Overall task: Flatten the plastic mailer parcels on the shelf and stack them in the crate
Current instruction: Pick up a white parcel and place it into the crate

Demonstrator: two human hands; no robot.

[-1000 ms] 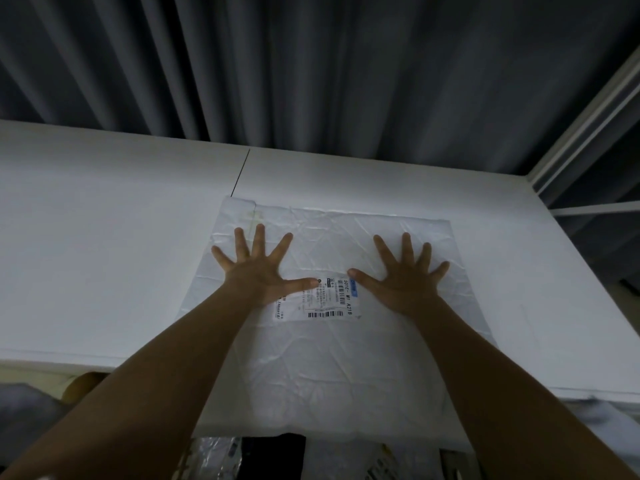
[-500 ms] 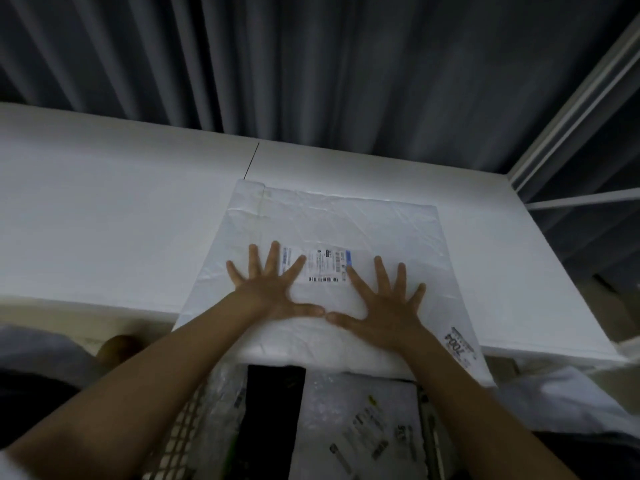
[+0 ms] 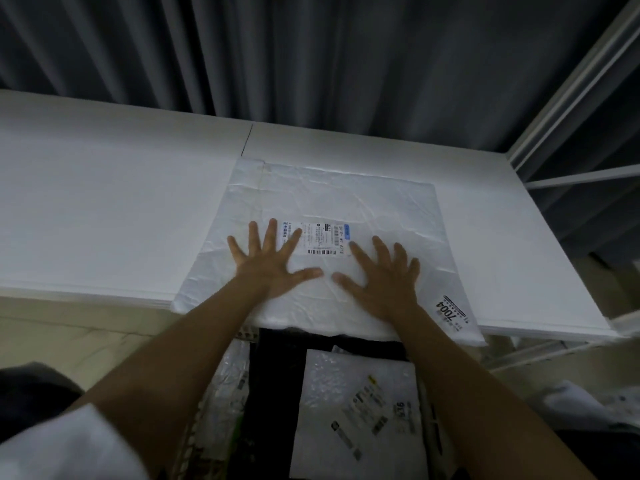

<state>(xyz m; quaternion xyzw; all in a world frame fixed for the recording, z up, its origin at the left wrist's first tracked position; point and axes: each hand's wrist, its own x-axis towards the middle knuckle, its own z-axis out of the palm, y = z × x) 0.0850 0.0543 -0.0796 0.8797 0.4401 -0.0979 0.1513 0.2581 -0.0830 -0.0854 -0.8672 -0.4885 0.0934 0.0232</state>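
Head view. Item: white plastic mailer parcel (image 3: 346,202), lying flat on the white shelf (image 3: 104,209), its near edge overhanging the shelf front.
Shipping label (image 3: 318,237) on its middle, just beyond the fingertips.
Left hand (image 3: 273,265): grip wide, fingers spread, palm pressing the mailer's near left part.
Right hand (image 3: 381,278): grip wide, fingers spread, palm pressing the near right part; holds nothing.
Both hands equally near; the mailer extends away from them, its sides running front to back.
Crate (image 3: 207,420): directly below the overhanging edge, holding a bubble mailer (image 3: 356,410).
Judged next: slide the parcel toward the body and down.
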